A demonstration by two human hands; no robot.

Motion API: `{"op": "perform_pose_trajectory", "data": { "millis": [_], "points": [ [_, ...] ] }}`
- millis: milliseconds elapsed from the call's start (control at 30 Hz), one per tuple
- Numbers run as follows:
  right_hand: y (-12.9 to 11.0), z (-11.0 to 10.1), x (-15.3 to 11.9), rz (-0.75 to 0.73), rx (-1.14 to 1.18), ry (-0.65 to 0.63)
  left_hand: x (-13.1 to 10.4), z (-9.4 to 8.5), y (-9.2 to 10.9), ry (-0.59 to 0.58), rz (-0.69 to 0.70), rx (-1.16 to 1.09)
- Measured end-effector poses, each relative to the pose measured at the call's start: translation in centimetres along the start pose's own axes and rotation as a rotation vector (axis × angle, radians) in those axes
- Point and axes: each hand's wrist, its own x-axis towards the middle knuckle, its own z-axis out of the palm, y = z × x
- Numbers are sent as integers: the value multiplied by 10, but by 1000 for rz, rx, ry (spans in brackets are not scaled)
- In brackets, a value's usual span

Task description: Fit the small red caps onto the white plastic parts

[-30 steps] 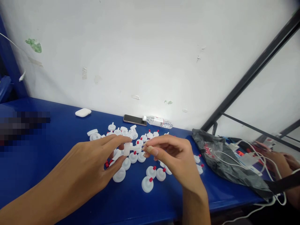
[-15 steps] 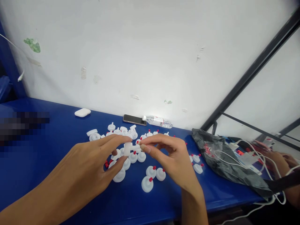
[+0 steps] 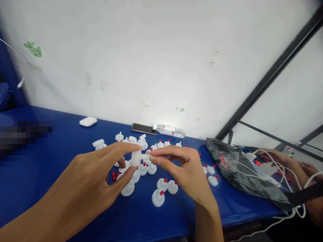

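My left hand (image 3: 101, 181) grips a white plastic nozzle cap (image 3: 136, 158) by its round base, between thumb and fingers. The cap lies sideways, its thin spout pointing right. At the spout's end, the thumb and forefinger of my right hand (image 3: 176, 164) are pinched together. Whatever sits between those fingertips is hidden. Below and behind my hands, several more white nozzle caps (image 3: 158, 198) lie on the blue table (image 3: 121, 222), some with red tips and some without. A few loose small red tip caps (image 3: 114, 176) lie beside my left fingers.
Along the wall are a white case (image 3: 88, 121), a phone (image 3: 144, 129) and a water bottle lying on its side (image 3: 169, 130). A dark plastic bag (image 3: 234, 178) with red pieces and white cables lies at the right. Another person's hand (image 3: 280, 159) is beyond it.
The nozzle cap in my left hand has turned slightly, so more of its round base shows. My right hand stays pinched at the spout. The other person's hand has shifted left.
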Motion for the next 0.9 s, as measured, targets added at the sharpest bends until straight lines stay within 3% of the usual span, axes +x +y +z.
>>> {"op": "perform_pose_trajectory", "data": {
  "millis": [167,300,633,733,900],
  "points": [
    [1,0,0,16,44,-28,1,2,1,13,105,-7],
    [1,-5,-2,51,207,-72,0,2,4,19,145,-97],
    [-5,-3,-8,131,588,-417,-9,4,19,149,184,-81],
    [-5,4,-9,153,652,-401,-8,6,21,159,209,-78],
    [-3,12,-10,123,575,-261,-8,8,19,172,205,-71]
  ]
}}
